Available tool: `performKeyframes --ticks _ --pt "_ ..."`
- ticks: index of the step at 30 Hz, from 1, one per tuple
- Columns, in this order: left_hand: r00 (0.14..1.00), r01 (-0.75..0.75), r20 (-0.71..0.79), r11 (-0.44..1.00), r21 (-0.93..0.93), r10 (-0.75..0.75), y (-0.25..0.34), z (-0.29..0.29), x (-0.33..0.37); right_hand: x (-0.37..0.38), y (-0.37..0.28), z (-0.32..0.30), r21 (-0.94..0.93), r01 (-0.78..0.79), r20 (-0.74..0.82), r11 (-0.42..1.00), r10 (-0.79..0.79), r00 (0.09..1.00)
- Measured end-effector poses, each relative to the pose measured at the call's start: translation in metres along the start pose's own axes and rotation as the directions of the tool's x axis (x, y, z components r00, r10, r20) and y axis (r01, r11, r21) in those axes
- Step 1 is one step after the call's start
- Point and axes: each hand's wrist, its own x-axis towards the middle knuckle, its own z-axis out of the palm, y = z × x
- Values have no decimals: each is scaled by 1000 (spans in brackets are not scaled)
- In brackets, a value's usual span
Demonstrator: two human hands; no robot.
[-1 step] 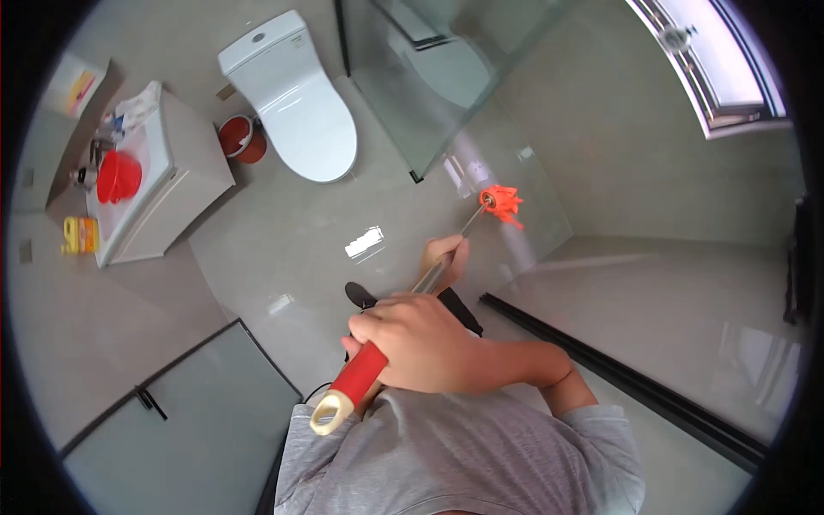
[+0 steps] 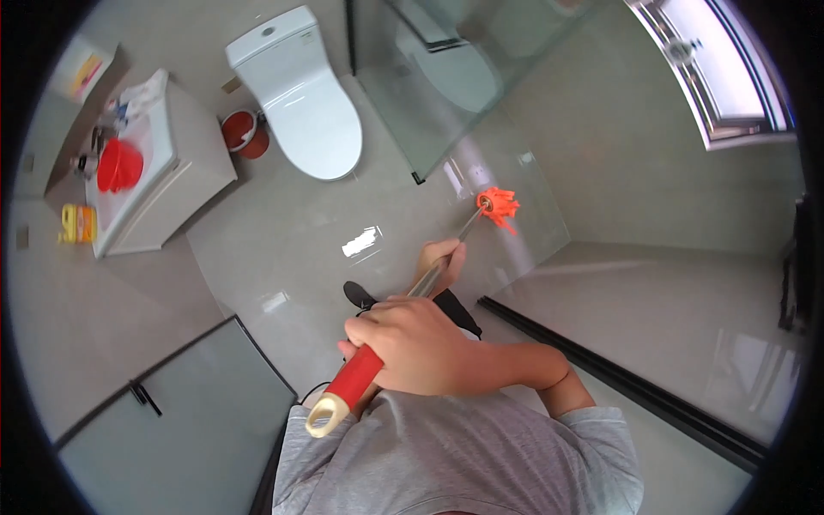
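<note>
Right hand point(image 2: 416, 342) wrapped round long, silver-shafted mop point(image 2: 428, 279) at red grip, left hand point(image 2: 441, 260) closed lower down, spaced likely for leverage; orange stranded head point(image 2: 499, 209) on glossy grey tile floor point(image 2: 300, 227), near clear glass panel's point(image 2: 412, 129) corner. I've got both ends.

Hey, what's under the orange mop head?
Shiny grey floor shows all around the orange mop head. The bit directly beneath it is covered, so I can't tell whether there's dirt or water there.
</note>
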Motion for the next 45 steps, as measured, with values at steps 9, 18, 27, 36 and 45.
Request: performKeyframes --ticks 9,18,27,36,45 --pt "918 150 -376 988 29 -128 25 -260 -139 112 -119 178 218 197 480 956 -281 831" --pt "545 355 -822 842 406 166 75 -384 -284 118 -197 270 556 235 691 797 -601 401" --pt "475 602 -856 633 486 204 -69 -422 -306 124 -26 331 644 321 496 694 -698 516" --pt "674 575 -738 618 536 12 -103 -326 -218 55 84 232 659 207 164 723 -406 899" --pt "896 434 -362 675 596 -257 -104 -96 -108 -92 157 10 595 135 -91 792 -100 991"
